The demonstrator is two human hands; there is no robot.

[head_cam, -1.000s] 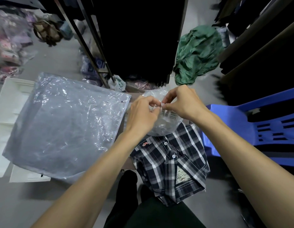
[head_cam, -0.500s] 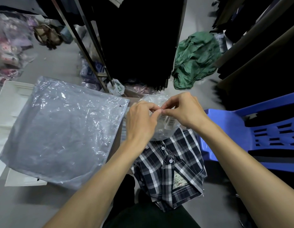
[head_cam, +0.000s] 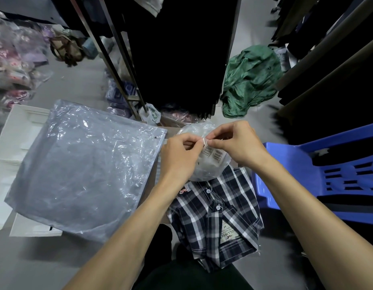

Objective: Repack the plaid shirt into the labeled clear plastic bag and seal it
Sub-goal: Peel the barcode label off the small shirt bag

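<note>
here left hand point(head_cam: 179, 158) and right hand point(head_cam: 238, 143) both pinch the labeled clear bag point(head_cam: 208, 162); plaid shirt point(head_cam: 215, 214) lies folded just below

Shirt point(head_cam: 212, 214) navy/white plaid; chair point(head_cam: 302, 176) blue; cloth point(head_cam: 250, 80) green.

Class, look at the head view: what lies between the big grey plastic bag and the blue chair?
The folded plaid shirt lies there, with both hands above it pinching the labeled clear bag.

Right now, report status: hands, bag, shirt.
Left hand and right hand both pinching the crumpled clear barcode-labelled plastic bag at its edge. Folded navy-and-white plaid shirt beneath, not bagged. Nothing blocking.
</note>
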